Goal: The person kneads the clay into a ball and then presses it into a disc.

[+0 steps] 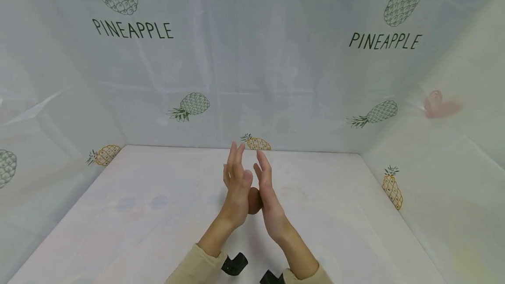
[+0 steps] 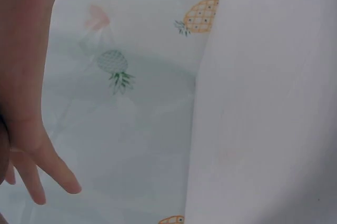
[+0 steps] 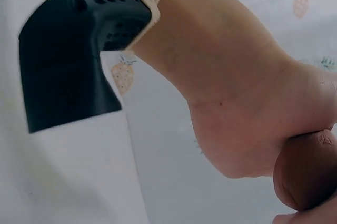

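While looking down from the head view, can see a brown lump [image 1: 254, 201] pressed between the palms of the left hand [image 1: 237, 193] and the right hand [image 1: 272, 203], above the white desk [image 1: 335, 222]. Can place it low between the two, near the heels of the palms and touching both. Can make out mostly straight fingers pointing up and away, with the fingertips of one hand apart from those of the other. From the right wrist, can see the lump large and rounded at the right edge, lodged between the base of one palm above and a bit of the other hand below. From the left wrist, can find just a dark sliver of it at the left edge, beside spread fingers. Around all this, can note beige sleeves [image 1: 197, 267], black wrist mounts [image 1: 234, 264] and a pale curtain [image 1: 276, 56] printed with pineapples.
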